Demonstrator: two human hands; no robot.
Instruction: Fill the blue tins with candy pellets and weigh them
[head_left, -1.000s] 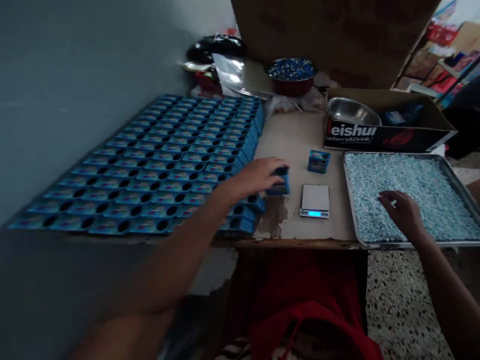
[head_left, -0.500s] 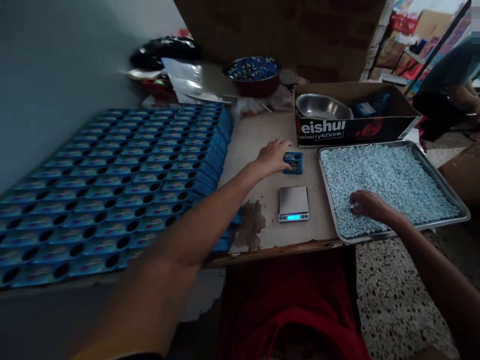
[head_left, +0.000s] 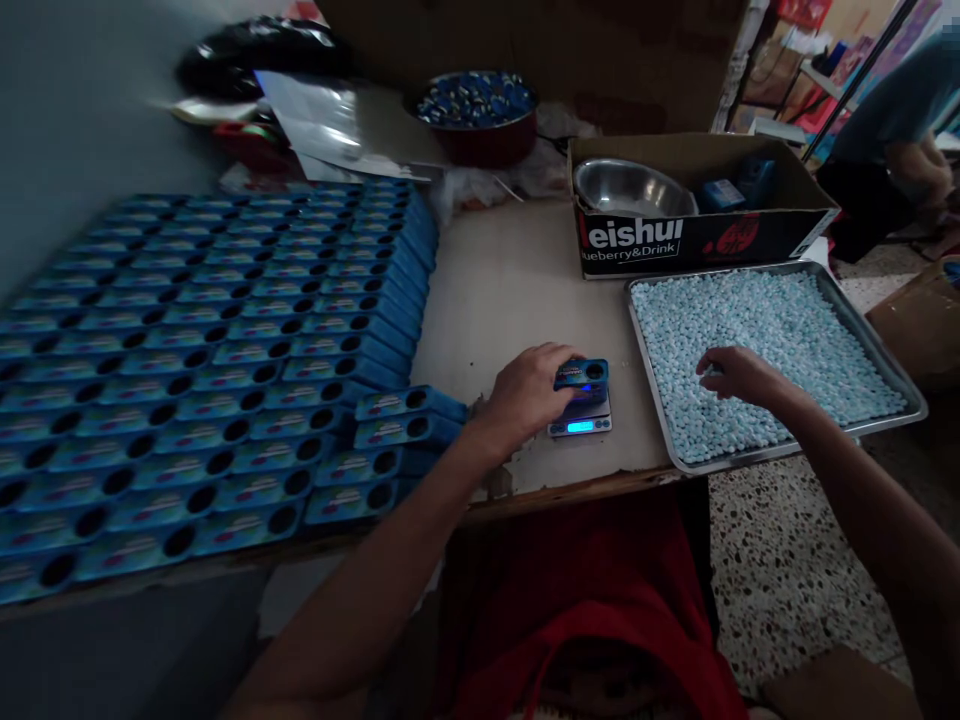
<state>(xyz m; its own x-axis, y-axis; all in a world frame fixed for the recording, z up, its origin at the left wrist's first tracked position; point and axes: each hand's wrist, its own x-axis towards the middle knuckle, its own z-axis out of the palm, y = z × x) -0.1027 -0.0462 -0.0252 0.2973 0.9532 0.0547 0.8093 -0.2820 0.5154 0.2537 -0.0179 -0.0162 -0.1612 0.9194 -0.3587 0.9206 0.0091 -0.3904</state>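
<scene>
My left hand [head_left: 529,392] is closed around a small blue box [head_left: 596,373] with a round dark hole in its top. The box is over the small digital scale [head_left: 559,428], hiding most of its silver plate; the lit blue display shows in front. Whether the box rests on the plate, I cannot tell. My right hand [head_left: 739,375] hovers just above pale blue and white tablets [head_left: 780,320] spread across a metal tray [head_left: 690,467]. Its thumb and fingers are pinched around a few of those tablets, partly hidden by the fingers.
Rows of similar blue boxes [head_left: 180,320] cover the table's left side. A cardboard carton [head_left: 705,242] behind the tray holds a steel bowl [head_left: 637,188] and blue packs. Farther back stands a dark red pot [head_left: 495,145] of small blue-and-silver pieces. Another person [head_left: 900,150] is at far right.
My left hand has brought the blue box from the table behind the scale toward me, over the scale. My right hand has risen slightly from the tablets. The view has shifted a little.
</scene>
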